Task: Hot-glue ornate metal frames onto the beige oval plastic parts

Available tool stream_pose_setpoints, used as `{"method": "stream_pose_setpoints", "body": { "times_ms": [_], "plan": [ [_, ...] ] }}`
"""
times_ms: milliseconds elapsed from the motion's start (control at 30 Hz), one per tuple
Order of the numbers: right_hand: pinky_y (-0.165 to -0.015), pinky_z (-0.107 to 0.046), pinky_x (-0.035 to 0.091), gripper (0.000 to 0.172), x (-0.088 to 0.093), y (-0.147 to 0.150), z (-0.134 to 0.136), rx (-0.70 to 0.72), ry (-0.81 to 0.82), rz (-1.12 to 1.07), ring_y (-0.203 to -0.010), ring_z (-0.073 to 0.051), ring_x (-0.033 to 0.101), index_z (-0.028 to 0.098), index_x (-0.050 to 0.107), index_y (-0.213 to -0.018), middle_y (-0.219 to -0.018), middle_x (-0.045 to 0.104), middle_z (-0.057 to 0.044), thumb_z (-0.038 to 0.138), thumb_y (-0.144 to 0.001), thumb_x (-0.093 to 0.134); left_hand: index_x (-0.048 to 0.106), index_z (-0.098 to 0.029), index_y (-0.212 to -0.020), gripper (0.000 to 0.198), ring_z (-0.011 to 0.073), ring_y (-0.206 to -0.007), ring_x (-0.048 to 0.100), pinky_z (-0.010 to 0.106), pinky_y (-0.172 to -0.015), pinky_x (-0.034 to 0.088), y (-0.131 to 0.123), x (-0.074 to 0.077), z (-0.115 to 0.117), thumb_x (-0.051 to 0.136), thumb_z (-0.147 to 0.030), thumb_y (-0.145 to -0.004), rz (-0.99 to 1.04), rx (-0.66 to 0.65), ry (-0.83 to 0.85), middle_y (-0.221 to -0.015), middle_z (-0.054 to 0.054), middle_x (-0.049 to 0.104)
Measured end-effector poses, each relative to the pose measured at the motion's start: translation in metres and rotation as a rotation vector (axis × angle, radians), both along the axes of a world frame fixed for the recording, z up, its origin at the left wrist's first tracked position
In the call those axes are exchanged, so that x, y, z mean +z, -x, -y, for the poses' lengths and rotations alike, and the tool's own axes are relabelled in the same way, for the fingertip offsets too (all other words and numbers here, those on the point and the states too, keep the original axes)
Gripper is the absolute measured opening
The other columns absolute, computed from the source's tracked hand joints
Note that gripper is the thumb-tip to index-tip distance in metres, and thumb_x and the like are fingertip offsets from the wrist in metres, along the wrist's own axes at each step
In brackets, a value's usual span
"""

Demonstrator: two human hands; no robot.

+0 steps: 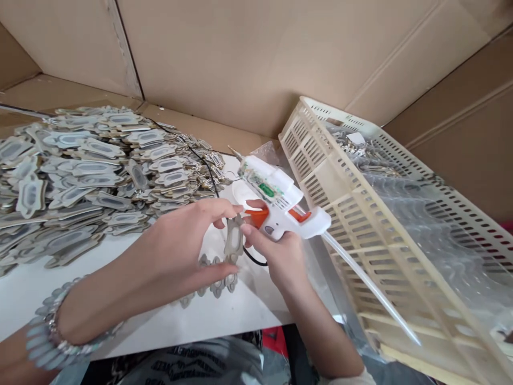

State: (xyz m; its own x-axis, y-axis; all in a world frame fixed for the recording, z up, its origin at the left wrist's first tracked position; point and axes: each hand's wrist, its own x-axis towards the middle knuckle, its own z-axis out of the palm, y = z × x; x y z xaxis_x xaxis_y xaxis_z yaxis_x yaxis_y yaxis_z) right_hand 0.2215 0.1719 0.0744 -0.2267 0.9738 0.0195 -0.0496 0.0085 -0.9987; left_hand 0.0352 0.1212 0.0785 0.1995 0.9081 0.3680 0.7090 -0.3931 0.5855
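Observation:
My left hand [180,240] pinches a flat grey plate with scalloped ends [233,239] upright between thumb and fingers. In my right hand [282,254] is a white glue gun [276,192] with an orange trigger, its nozzle pointing to the upper left. A long clear glue stick [372,286] sticks out of the gun's back end. My right thumb and a fingertip come up against or very close to the grey plate. Below my left hand, several similar small pieces [217,280] lie in a row on the white tabletop [168,315].
Many stacked grey plates [92,166] cover the left and back of the table. A cream plastic crate [324,187] on the right holds metal parts and clear plastic trays [433,235]. Cardboard walls [248,59] enclose the back. A black cord [208,168] crosses behind my hands.

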Motion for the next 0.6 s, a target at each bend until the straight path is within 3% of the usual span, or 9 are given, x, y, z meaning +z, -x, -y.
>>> {"method": "stream_pose_setpoints", "body": {
  "times_ms": [100, 200, 300, 400, 600],
  "plan": [
    [-0.054, -0.027, 0.056, 0.022, -0.003, 0.002, -0.001, -0.013, 0.049, -0.042, -0.060, -0.015, 0.064, 0.021, 0.068, -0.075, -0.068, 0.070, 0.001, 0.033, -0.064, 0.083, 0.053, -0.035, -0.123, 0.053, 0.0269, -0.108, 0.068, 0.035, -0.089, 0.055, -0.003, -0.002, -0.006, 0.079, -0.042, -0.077, 0.093, -0.053, -0.023, -0.125, 0.000, 0.070],
    [-0.053, -0.026, 0.055, 0.023, -0.005, 0.003, -0.001, -0.034, 0.082, -0.063, -0.055, -0.013, 0.059, 0.020, 0.071, -0.081, -0.065, 0.068, 0.003, 0.032, -0.064, 0.081, 0.055, -0.031, -0.113, 0.054, 0.0233, -0.094, 0.068, 0.035, -0.084, 0.057, -0.005, -0.005, -0.009, 0.084, -0.048, -0.071, 0.288, 0.013, 0.032, -0.120, 0.003, 0.070],
    [-0.056, -0.028, 0.057, 0.032, -0.007, 0.003, 0.000, -0.042, 0.082, -0.060, -0.058, -0.014, 0.062, 0.021, 0.073, -0.093, -0.068, 0.069, 0.003, 0.032, -0.064, 0.081, 0.054, -0.024, -0.095, 0.041, 0.0149, -0.065, 0.060, 0.026, -0.060, 0.053, -0.009, -0.004, -0.012, 0.078, -0.051, -0.076, 0.590, 0.043, 0.325, -0.085, 0.001, 0.069],
    [-0.062, -0.030, 0.058, 0.038, -0.009, 0.005, 0.000, -0.032, 0.089, -0.052, -0.065, -0.016, 0.066, 0.022, 0.073, -0.100, -0.074, 0.072, 0.002, 0.032, -0.065, 0.082, 0.053, -0.021, -0.093, 0.036, 0.0117, -0.055, 0.055, 0.018, -0.049, 0.042, -0.015, -0.003, -0.015, 0.074, -0.046, -0.078, 0.795, 0.008, 0.581, -0.063, -0.003, 0.062],
    [-0.054, -0.027, 0.054, 0.032, -0.011, 0.003, -0.002, -0.003, 0.032, -0.006, -0.056, -0.014, 0.061, 0.022, 0.072, -0.097, -0.073, 0.071, 0.000, 0.042, -0.073, 0.079, 0.059, -0.019, -0.099, 0.038, 0.0094, -0.049, 0.051, 0.016, -0.045, 0.037, -0.014, -0.004, -0.016, 0.078, -0.041, -0.074, 0.830, 0.033, 0.634, -0.058, -0.004, 0.062]
  ]
}}
